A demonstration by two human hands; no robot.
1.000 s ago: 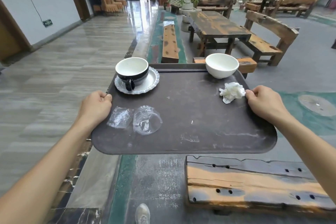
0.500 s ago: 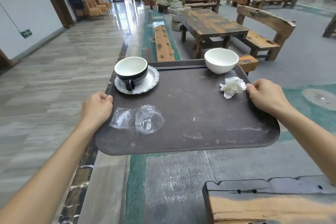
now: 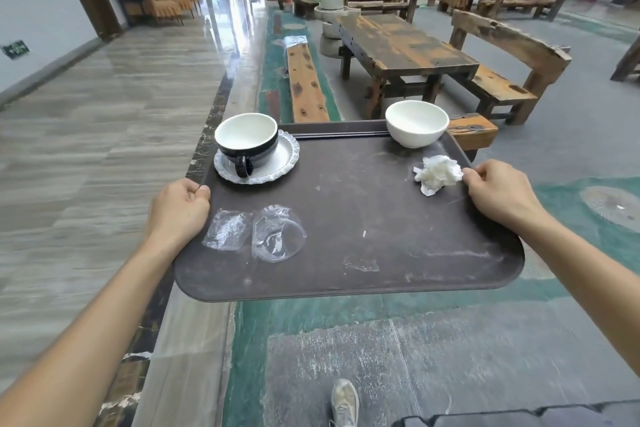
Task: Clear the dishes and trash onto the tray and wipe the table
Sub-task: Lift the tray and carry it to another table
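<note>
I carry a dark brown tray [image 3: 363, 218] in the air in front of me. My left hand [image 3: 178, 210] grips its left edge and my right hand [image 3: 498, 192] grips its right edge. On the tray stand a black-and-white cup [image 3: 246, 139] on a white saucer [image 3: 282, 163] at the far left and a white bowl [image 3: 416, 126] at the far right. A crumpled white napkin [image 3: 437, 174] lies beside my right hand. Two pieces of clear plastic wrap [image 3: 277, 234] lie near my left hand. Dark chopsticks [image 3: 339, 133] rest along the far rim.
A wooden table [image 3: 398, 45] with benches [image 3: 306, 83] stands ahead, with more wooden furniture behind it. A polished floor corridor [image 3: 104, 114] runs on the left. A bench corner [image 3: 519, 418] shows at the bottom right, and my shoe [image 3: 344, 404] is on the grey floor.
I have walked forward with the tray. The nearby wooden bench has slid down out of view to the bottom right, and the table ahead looks closer. Both hands keep their grip.
</note>
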